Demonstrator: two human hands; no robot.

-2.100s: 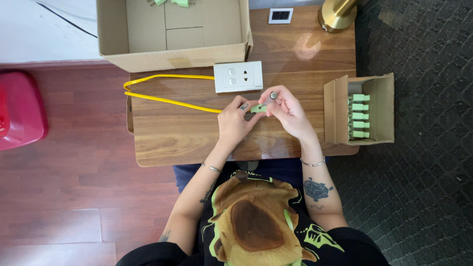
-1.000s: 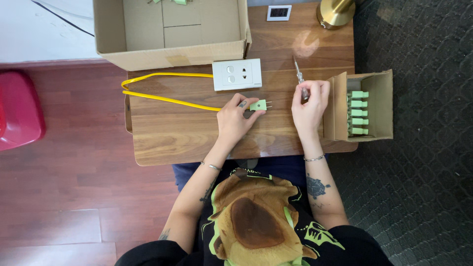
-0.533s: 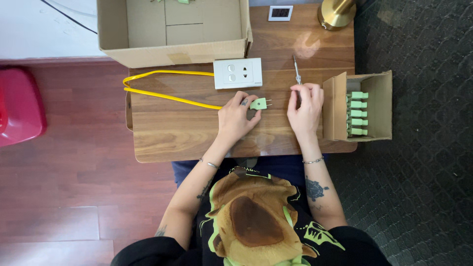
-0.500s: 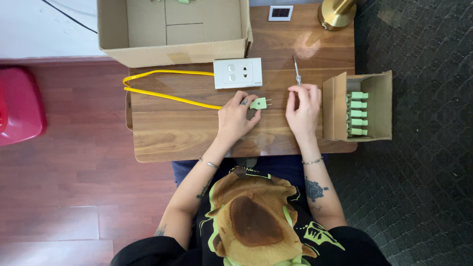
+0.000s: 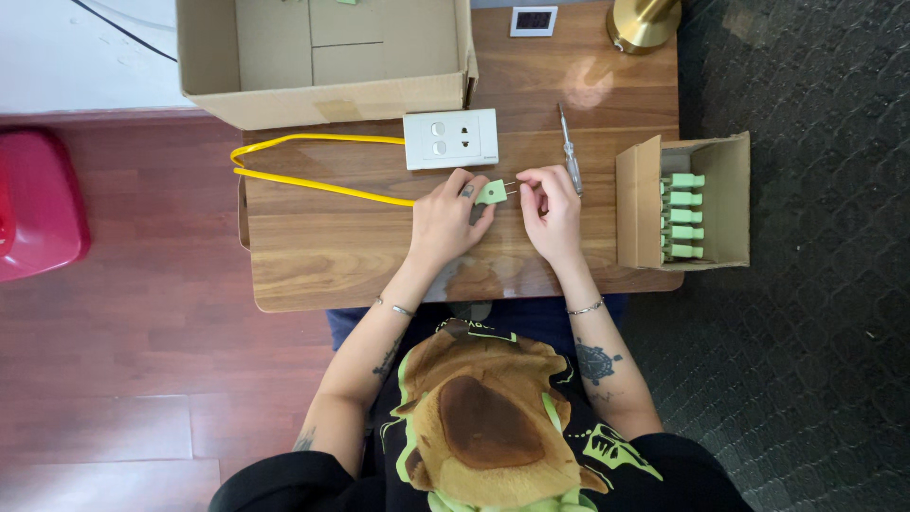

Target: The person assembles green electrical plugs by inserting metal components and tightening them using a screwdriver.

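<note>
Red stool point(image 5: 38, 204) far left on the floor, off the table point(image 5: 313, 275). Open cardboard box point(image 5: 322, 57) at the table's back-left edge, mostly empty, out of the working zone. Yellow cable point(image 5: 313, 180) loops out from under the box side and runs right along the table into the left hand point(image 5: 445, 223). White socket plate point(image 5: 450, 139) lies face up just behind the hands, within reach. Left hand fingers closed around the green plug point(image 5: 490, 192), pinning it low over the table where the cable meets it, prongs pointing right so the other hand can get at them. Right hand point(image 5: 555, 209) fingers pinched at the prong tips, touching or nearly so; too small to tell which. Screwdriver point(image 5: 569, 152) lies on the table just beside the right hand, nobody holding it. Small cardboard box point(image 5: 687, 204) at the right edge, open side toward the person, holds a row of matching green plugs point(image 5: 682, 216). Brass lamp base point(image 5: 645, 21) back right.
</note>
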